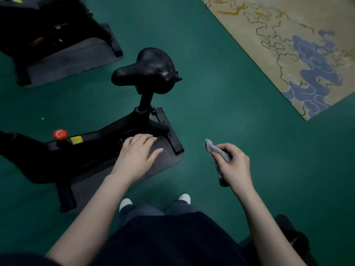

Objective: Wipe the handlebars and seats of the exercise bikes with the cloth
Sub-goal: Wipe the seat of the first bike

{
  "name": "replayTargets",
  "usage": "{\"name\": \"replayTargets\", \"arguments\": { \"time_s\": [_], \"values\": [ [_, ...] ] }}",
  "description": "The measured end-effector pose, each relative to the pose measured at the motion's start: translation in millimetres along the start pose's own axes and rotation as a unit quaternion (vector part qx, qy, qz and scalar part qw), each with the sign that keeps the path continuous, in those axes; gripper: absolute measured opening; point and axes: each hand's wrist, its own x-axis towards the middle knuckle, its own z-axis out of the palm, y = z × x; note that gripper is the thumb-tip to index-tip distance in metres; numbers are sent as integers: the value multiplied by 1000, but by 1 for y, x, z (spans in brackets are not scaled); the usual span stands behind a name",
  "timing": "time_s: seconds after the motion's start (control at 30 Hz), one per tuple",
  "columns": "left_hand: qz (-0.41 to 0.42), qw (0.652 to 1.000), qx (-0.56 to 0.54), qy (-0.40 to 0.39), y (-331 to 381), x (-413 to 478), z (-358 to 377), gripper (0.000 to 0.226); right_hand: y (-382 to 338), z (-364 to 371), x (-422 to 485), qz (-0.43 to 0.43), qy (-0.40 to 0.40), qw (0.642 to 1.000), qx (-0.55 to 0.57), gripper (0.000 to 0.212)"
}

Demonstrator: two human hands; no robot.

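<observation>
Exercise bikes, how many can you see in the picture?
2. One exercise bike stands in front of the person, its seat in full view. A second bike sits at the top left, mostly cut off. More may be outside the view.

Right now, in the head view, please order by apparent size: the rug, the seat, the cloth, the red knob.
1. Rug
2. Seat
3. Cloth, partly hidden in the right hand
4. Red knob
</observation>
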Motion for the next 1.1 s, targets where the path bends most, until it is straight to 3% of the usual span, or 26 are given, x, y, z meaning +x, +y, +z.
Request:
{"name": "replayTargets", "arguments": {
  "time_s": [0.2,0.5,0.73,1.1],
  "values": [
    [-2,1000,12,-9,52,25,11,50,37,-45,28,29,7,999,27,15],
    [-46,999,16,-12,58,85,8,51,42,-56,99,8,-24,1000,16,9],
    [-84,996,4,-32,49,153,11,50,26,-59,182,-36,-36,999,-10,10],
    [-175,984,-28,6,31,217,-11,49,-31,-26,301,-124,-125,984,6,19]
  ]
}}
